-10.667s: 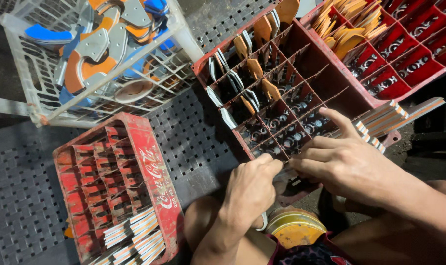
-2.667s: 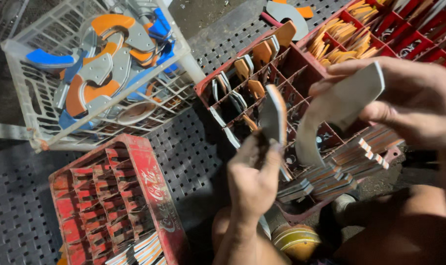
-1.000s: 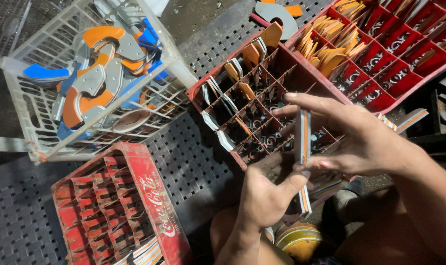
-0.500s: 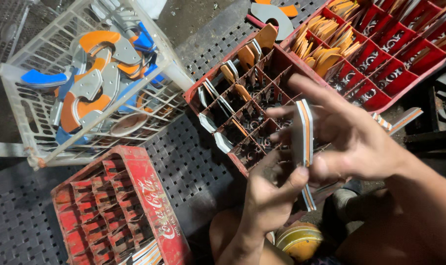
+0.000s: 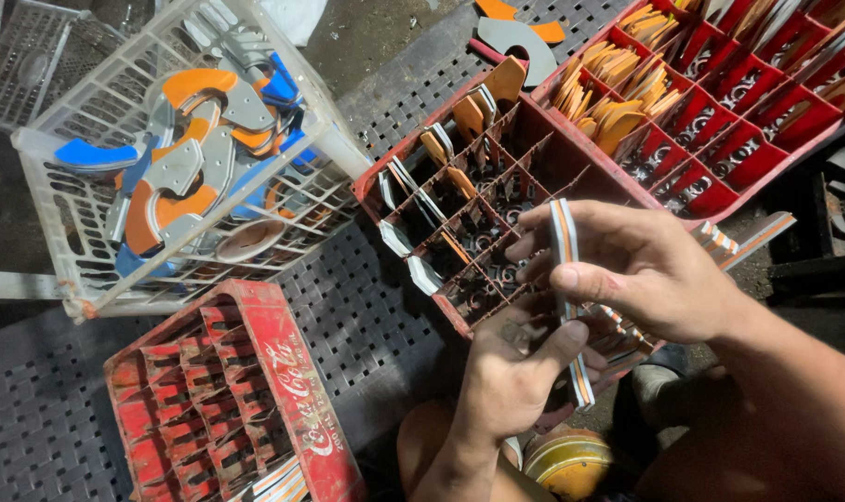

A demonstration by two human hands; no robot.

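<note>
Stack [image 5: 565,270] of thin curved pieces, edges striped grey, white and orange, is standing upright between both hands above the middle crate [image 5: 459,200]; the pieces are too tight together to count. The right hand [image 5: 650,274] is pinching the stack's upper part, thumb on the near face and fingers closed on the far face. The left hand [image 5: 520,376] is gripping the lower part, thumb pressing across it and fingers curled behind.

Three red divided crates are lying around: the middle one holding a few upright grey and orange pieces, the far crate [image 5: 766,102] packed with orange pieces, the near crate [image 5: 222,390] bearing white lettering on its side and a few striped pieces at its lower corner. One white basket [image 5: 176,158] is holding orange, blue and grey curved pieces. All are sitting on a perforated grey mat [image 5: 366,307].
</note>
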